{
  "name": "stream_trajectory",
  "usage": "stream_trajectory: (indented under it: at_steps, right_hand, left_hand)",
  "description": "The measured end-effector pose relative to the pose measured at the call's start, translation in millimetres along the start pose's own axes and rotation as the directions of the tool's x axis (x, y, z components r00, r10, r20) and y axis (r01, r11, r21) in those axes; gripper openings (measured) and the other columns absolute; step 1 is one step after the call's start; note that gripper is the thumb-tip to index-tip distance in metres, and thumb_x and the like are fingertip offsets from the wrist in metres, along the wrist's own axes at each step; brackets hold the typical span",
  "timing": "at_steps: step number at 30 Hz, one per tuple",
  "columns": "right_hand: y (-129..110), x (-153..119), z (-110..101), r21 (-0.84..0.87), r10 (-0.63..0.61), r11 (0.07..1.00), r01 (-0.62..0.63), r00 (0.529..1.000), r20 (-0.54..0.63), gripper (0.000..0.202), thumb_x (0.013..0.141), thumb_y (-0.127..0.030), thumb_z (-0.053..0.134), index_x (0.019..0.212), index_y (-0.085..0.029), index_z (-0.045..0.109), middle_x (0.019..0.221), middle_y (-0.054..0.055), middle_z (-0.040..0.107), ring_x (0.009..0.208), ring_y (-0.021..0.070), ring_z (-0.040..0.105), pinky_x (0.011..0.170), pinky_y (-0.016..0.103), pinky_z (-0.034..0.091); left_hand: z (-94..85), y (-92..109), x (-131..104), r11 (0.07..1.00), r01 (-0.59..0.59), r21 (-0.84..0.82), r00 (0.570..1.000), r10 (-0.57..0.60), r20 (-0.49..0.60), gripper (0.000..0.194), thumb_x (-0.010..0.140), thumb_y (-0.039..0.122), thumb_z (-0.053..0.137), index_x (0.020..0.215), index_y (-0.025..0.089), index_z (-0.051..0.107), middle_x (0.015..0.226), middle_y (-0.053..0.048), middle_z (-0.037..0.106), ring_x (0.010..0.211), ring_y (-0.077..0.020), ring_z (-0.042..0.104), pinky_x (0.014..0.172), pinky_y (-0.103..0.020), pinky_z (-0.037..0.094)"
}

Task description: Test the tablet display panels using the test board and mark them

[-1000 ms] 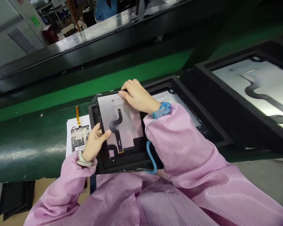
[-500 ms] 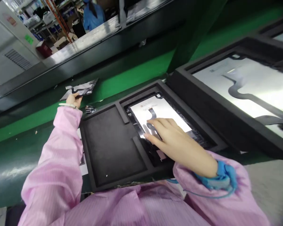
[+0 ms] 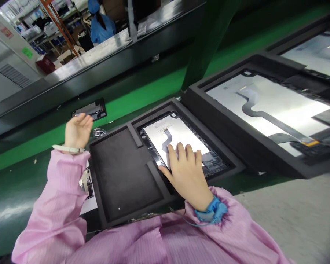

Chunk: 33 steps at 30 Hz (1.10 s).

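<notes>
A silvery device panel (image 3: 176,128) with a grey ribbon cable (image 3: 167,138) lies in the right part of a black foam tray (image 3: 126,172). My right hand (image 3: 187,168) rests on the lower part of this panel, fingers spread. My left hand (image 3: 78,132) is raised left of the tray, palm up, with its fingers apart and nothing in it. Just behind it, a dark flat panel (image 3: 95,110) lies on the green surface. A small metallic part (image 3: 99,132) sits between my left hand and the tray's back left corner.
More foam trays (image 3: 222,128) holding silvery panels (image 3: 266,106) stand on the right. Under my left sleeve, a white sheet (image 3: 90,206) shows beside the tray. A metal ledge (image 3: 99,53) runs behind. Beyond it is a person in blue (image 3: 103,29).
My left hand has let go of the dark panel, which now lies flat, and has turned palm up. My right hand stays on the silvery panel, its fingers more spread. The view has shifted.
</notes>
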State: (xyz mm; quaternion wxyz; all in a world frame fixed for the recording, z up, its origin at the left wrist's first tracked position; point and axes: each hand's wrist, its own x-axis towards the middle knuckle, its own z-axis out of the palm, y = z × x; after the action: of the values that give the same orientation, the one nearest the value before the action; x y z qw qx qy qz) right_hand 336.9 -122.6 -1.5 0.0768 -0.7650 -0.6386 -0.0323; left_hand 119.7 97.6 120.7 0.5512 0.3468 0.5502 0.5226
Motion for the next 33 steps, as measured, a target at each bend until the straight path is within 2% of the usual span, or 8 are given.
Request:
stream_trajectory:
  at_steps: [2,5,9,16,22,27,30,33]
  right_hand:
    - [-3,2,-2,-0.020,-0.005,1.000,0.004,1.000,-0.021,0.058,0.095,-0.038,0.057,0.144,-0.006,0.052,0.138,0.028,0.055,0.128,0.0452,0.053,0.108,0.061,0.041]
    - [-6,6,-7,-0.066,-0.034,0.997,0.032,0.999,-0.025,0.058,0.095,-0.027,0.053,0.148,-0.005,0.048,0.129,0.029,0.061,0.118,0.0419,0.060,0.106,0.062,0.043]
    - [-16,14,-16,-0.082,-0.076,0.993,0.080,0.996,0.046,0.063,0.092,-0.015,0.046,0.154,-0.005,0.041,0.127,0.030,0.062,0.106,0.0383,0.068,0.107,0.066,0.040]
    - [-22,25,-46,-0.054,0.011,0.998,-0.011,1.000,-0.005,0.061,0.094,-0.011,0.025,0.151,0.007,0.040,0.137,0.038,0.053,0.113,0.0455,0.064,0.086,0.059,0.054]
    - [9,28,-76,-0.089,0.025,0.996,-0.011,0.986,0.162,0.047,0.088,-0.004,0.028,0.121,0.008,0.059,0.085,0.028,0.069,0.077,0.0369,0.073,0.059,0.038,0.051]
    - [-21,-3,-97,-0.109,-0.064,0.993,0.051,0.991,-0.118,0.045,0.093,-0.009,0.029,0.125,0.000,0.060,0.088,0.025,0.074,0.073,0.0306,0.073,0.048,0.031,0.046]
    - [-56,-22,-101,-0.007,-0.218,0.975,0.222,0.948,-0.231,0.046,0.095,-0.009,0.034,0.133,-0.002,0.059,0.117,0.022,0.073,0.088,0.0259,0.076,0.051,0.029,0.053]
    - [-82,-29,-100,0.159,-0.291,0.924,0.347,0.911,-0.293,0.046,0.095,-0.009,0.037,0.133,-0.009,0.063,0.129,0.013,0.071,0.103,0.0213,0.075,0.061,0.025,0.059]
  left_hand:
    - [2.6,-19,-30,0.993,0.122,0.000,0.974,-0.120,0.193,0.022,0.087,0.010,0.052,0.102,0.011,0.068,0.103,-0.012,0.073,0.103,-0.0197,0.071,0.101,-0.034,0.055]
    - [10.3,-57,-71,0.928,0.348,0.130,0.805,-0.367,0.466,0.036,0.081,0.009,0.058,0.114,0.013,0.069,0.109,-0.014,0.076,0.115,-0.0270,0.070,0.108,-0.046,0.051]
    - [17.9,-97,-98,0.898,0.412,0.155,0.708,-0.423,0.566,0.042,0.081,0.016,0.064,0.123,0.018,0.068,0.118,-0.016,0.076,0.125,-0.0333,0.066,0.111,-0.052,0.047]
    - [6.1,-106,-118,0.880,0.460,0.117,0.697,-0.439,0.566,0.041,0.078,0.011,0.064,0.119,0.016,0.068,0.121,-0.017,0.074,0.129,-0.0314,0.064,0.116,-0.050,0.042]
    - [-14.3,-98,-140,0.839,0.540,0.065,0.709,-0.495,0.502,0.027,0.080,0.007,0.063,0.106,0.012,0.071,0.117,-0.017,0.075,0.126,-0.0289,0.065,0.118,-0.043,0.039]
    - [-30.8,-91,-166,0.895,0.445,-0.020,0.708,-0.338,0.619,0.041,0.088,0.026,0.073,0.128,0.025,0.067,0.146,-0.011,0.061,0.144,-0.0298,0.048,0.115,-0.044,0.040]
    - [-37.3,-90,-173,0.926,0.351,-0.140,0.769,-0.200,0.608,0.055,0.087,0.051,0.075,0.138,0.035,0.059,0.153,-0.006,0.054,0.147,-0.0300,0.043,0.111,-0.042,0.044]
    - [-44.3,-92,-166,0.945,0.271,-0.181,0.884,-0.169,0.437,0.056,0.089,0.065,0.065,0.135,0.034,0.059,0.147,-0.004,0.058,0.144,-0.0277,0.046,0.108,-0.038,0.046]
